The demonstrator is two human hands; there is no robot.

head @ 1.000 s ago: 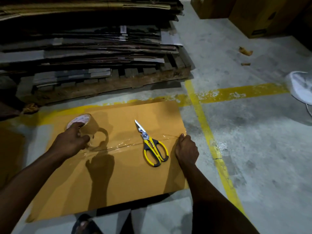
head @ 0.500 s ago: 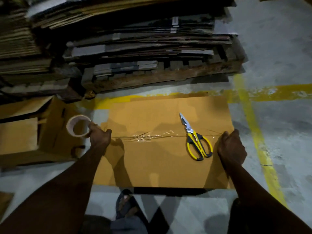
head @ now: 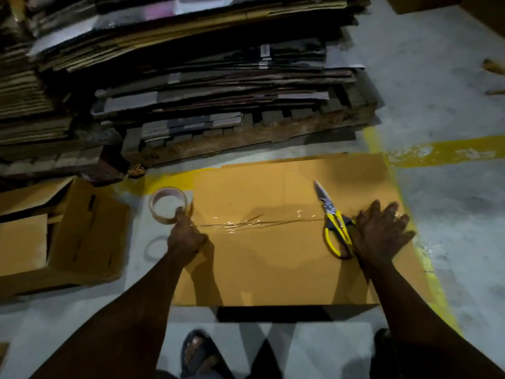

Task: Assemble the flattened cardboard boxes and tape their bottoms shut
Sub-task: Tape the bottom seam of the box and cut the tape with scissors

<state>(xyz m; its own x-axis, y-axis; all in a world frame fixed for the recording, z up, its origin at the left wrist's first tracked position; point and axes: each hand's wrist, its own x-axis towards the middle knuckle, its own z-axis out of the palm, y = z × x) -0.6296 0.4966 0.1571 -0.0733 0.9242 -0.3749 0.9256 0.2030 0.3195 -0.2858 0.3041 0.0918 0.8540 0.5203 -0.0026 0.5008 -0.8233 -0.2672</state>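
On the concrete floor (head: 451, 214) in front of the person, the cardboard box (head: 273, 269) stands with its closed bottom flaps facing up. A strip of clear tape (head: 246, 222) runs left to right along the seam. It looks wrinkled near the middle, though glare makes that hard to judge.

The left hand (head: 185, 236) is at the box's left edge, fingers curled round the rim of the tape roll (head: 167, 205), which hangs just past the edge with the strip uncut. The right hand (head: 379, 236) lies flat on the strip's right end, fingers straight and spread, pressing down. Its heel touches the yellow handles of the scissors (head: 332, 222), which lie on the box with the blades pointing away.

The step in hand appears to be sealing this bottom seam. The strip is laid across but not yet cut from the roll. The next move probably calls for the right hand to pick up the scissors while the left holds the roll taut, then to cut at the left edge and rub the wrinkles flat.

Far behind, a pallet (head: 246, 138) carries the stack of flattened cardboard (head: 191, 64). Another box (head: 87, 231) lies on its side at the left.

No brand, label or writing can be read; any print on the roll is too blurred to make out.
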